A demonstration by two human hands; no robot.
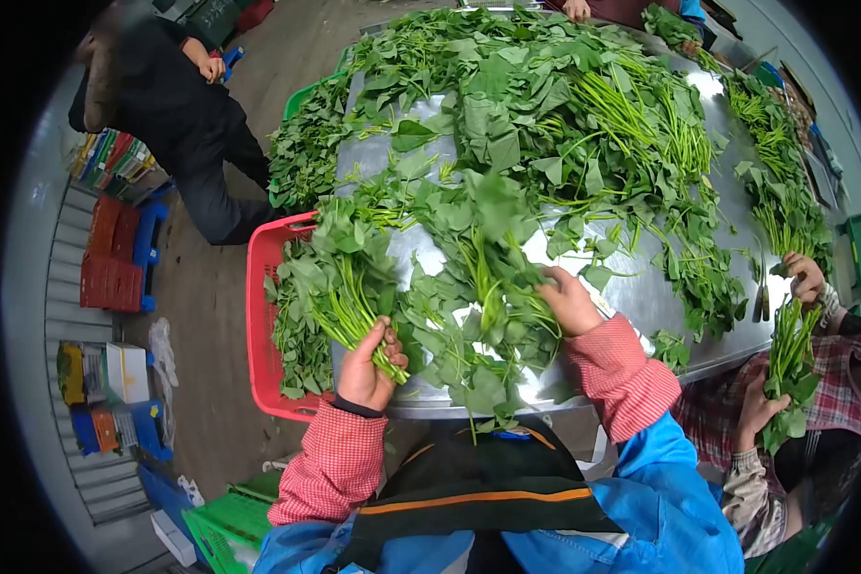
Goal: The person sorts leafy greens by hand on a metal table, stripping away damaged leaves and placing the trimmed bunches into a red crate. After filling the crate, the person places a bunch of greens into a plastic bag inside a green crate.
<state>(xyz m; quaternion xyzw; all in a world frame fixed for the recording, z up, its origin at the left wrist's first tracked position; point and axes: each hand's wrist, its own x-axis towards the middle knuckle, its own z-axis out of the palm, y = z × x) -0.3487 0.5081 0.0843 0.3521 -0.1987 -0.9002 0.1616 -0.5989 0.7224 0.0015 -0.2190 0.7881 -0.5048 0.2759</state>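
My left hand (369,369) is closed round the cut ends of a bunch of leafy greens (350,304), its leaves pointing away from me over the table's left edge. To the right, my right hand (574,304) has its fingers curled at some loose leafy greens (488,277) on the metal table; the fingertips are partly hidden among the leaves. More stems and leaves lie between both hands. Beside my left hand, a red crate (261,335) holds greens.
A large heap of greens (545,115) covers much of the metal table (416,253). On the right, a co-worker's hands (761,407) hold another bunch. A person in dark clothes (196,124) stands at left. A green crate (230,526) sits low on the left.
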